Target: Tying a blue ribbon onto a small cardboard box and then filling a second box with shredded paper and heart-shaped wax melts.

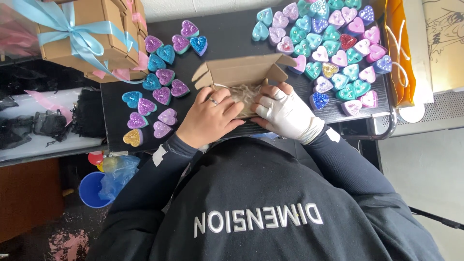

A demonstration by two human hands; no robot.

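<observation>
Pressing into one open cardboard box: two hands, left hand, gloved right hand, fingers curled on shredded filling.

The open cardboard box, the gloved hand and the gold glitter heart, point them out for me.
Open cardboard box (241,70): head view, inner back flap.
Right hand (285,113): head view, back of white glove.
Gold glitter heart (133,137): head view, its top face.

Open brown cardboard box mid-table; ribbon-tied brown boxes far left; orange bag right.
</observation>
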